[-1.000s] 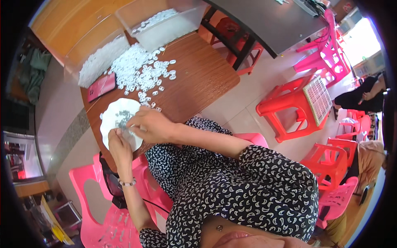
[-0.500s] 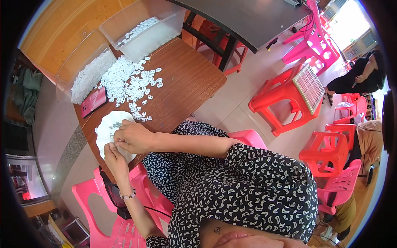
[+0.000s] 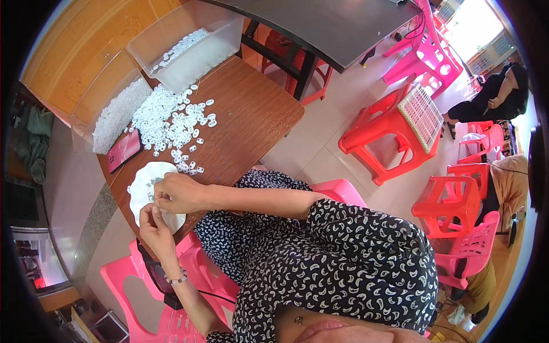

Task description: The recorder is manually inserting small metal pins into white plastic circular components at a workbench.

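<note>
Over a white wavy-edged plate (image 3: 139, 197) my two hands work close together, fingertips almost touching. My left hand (image 3: 157, 231), with a beaded bracelet at the wrist, is closed in a pinch at the plate's near edge. Just above it my right hand (image 3: 180, 193) is also closed, its fingers bent down over the plate. What the fingertips hold is too small to make out. Small grey pieces (image 3: 151, 182) lie on the plate, partly hidden by my right hand. Beyond the plate spreads a heap of small white oval plastic pieces with holes (image 3: 154, 117).
On the brown table (image 3: 251, 108) stand a clear bin of white pieces (image 3: 189, 63) and a second clear bin (image 3: 119, 111). A pink phone-like slab (image 3: 124, 151) lies beside the heap. Red stools (image 3: 374, 140), pink chairs (image 3: 128, 274) and a dark table (image 3: 337, 26) surround it; another person (image 3: 492, 97) sits far right.
The view has shifted slightly. My left fingertips have turned more upward, still pinched near my right hand. The plate and the heap keep their places on the table.
</note>
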A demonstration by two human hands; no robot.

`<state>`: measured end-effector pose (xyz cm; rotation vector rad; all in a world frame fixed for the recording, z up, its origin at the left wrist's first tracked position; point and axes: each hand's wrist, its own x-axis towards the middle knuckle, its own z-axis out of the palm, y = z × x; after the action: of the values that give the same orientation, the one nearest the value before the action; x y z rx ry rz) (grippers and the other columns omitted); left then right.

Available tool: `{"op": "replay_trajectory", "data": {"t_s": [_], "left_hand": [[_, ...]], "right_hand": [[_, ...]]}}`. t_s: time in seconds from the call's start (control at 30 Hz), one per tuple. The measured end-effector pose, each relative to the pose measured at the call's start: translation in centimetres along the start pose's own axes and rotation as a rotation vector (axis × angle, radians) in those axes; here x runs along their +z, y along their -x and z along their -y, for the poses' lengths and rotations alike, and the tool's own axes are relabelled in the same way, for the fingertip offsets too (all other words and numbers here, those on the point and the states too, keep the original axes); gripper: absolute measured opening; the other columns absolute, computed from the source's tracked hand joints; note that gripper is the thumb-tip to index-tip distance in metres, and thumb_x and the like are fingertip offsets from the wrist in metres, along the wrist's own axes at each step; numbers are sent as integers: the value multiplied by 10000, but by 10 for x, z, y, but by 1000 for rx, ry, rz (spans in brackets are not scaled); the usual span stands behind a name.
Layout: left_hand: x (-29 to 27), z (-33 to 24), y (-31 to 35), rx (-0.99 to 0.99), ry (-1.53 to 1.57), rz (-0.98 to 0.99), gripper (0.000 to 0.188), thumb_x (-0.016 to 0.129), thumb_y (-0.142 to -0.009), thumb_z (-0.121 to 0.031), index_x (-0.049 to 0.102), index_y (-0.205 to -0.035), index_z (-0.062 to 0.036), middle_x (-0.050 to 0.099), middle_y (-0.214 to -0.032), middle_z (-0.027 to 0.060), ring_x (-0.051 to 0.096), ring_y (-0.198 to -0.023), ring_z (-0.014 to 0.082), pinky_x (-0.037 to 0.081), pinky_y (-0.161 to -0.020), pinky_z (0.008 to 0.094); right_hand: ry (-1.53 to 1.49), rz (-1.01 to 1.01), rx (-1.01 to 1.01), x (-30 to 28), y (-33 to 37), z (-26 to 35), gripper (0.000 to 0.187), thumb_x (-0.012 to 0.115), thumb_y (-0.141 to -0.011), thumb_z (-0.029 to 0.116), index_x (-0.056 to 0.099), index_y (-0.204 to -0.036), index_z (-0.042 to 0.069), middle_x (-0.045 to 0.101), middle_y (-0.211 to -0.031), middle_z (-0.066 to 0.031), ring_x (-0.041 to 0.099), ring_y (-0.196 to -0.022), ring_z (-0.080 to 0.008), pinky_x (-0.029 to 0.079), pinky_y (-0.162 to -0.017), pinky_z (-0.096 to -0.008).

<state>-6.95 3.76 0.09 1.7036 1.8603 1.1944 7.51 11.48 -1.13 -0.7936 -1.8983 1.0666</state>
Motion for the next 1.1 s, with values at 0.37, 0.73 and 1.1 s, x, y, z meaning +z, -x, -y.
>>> {"op": "replay_trajectory", "data": {"t_s": [0.37,0.73,1.1], "left_hand": [[-4,15,0,-285,333,-20,269,436,-1012,-227,498,-796,-80,435,-659,-49,383,-565,24,290,-496,188],[-8,-32,13,-471,538,235,215,451,-958,-170,523,-776,-82,461,-676,-53,411,-580,29,305,-495,178],[14,-53,41,-487,555,329,258,562,-980,-239,680,-916,-18,580,-691,-36,443,-575,13,330,-504,175]], "right_hand": [[205,-2,-37,8,0,-7,126,650,-769,175,649,-822,60,633,-720,-93,570,-814,-315,465,-720,-449],[-10,-60,-259,-23,27,9,86,689,-821,166,685,-840,82,663,-768,-78,595,-737,-272,467,-667,-363],[54,-61,-125,-50,73,19,86,714,-764,74,667,-836,70,634,-736,-46,561,-743,-223,475,-626,-336]]}}
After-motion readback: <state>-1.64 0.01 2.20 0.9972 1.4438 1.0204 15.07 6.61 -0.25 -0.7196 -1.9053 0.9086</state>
